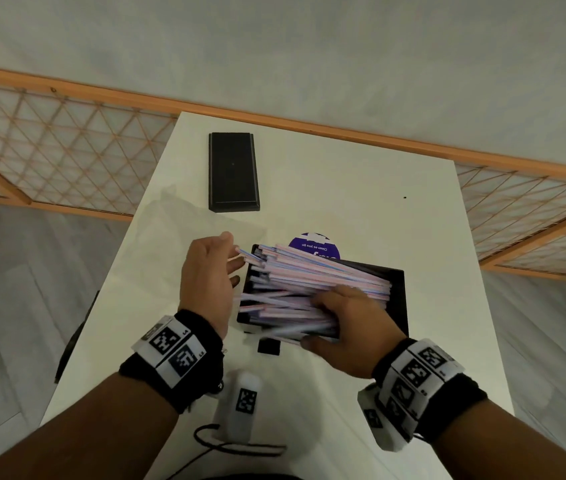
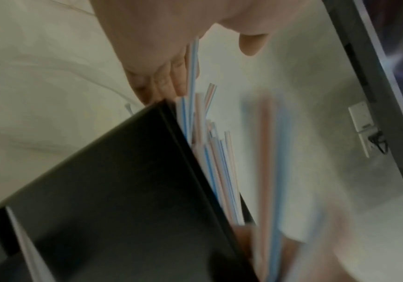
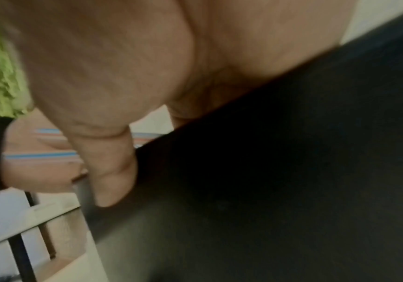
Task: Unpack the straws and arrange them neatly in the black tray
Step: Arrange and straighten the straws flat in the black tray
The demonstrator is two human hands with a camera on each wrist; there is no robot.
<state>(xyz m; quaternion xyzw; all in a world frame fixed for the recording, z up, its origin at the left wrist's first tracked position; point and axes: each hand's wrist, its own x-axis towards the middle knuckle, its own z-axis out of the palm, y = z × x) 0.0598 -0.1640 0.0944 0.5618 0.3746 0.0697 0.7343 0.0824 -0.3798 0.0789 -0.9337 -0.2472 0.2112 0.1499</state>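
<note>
On the left of the bench [image 1: 361, 188] lies a clear plastic wrapper [image 1: 184, 223], flat and without straws in it, so I judge the unpacking is done and the step in hand is the tidying.

The left hand [image 1: 207, 282] stands at the left short end of the black tray [image 1: 400, 299], palm toward the straw tips. Its fingers are nearly straight and hold nothing; this grip is open, and a few tips touch the fingers [image 2: 171, 80].

The straws [image 1: 312, 282], striped pink, blue and white, fill the tray in a loose pile. Many lie askew, and several stick out over the left rim.

The right hand [image 1: 347, 327] lies on the near side of the pile, fingers bent over a bunch of straws and the thumb at the tray's near wall. I judge this grip is closed on the straws.

Farther back stands a second black tray [image 1: 233, 171], well apart, and a purple round label [image 1: 312, 245] shows just behind the full one.

The next move calls for a gentle push from the left palm, to bring the tips level inside the rim, while the right hand presses the pile flat.
</note>
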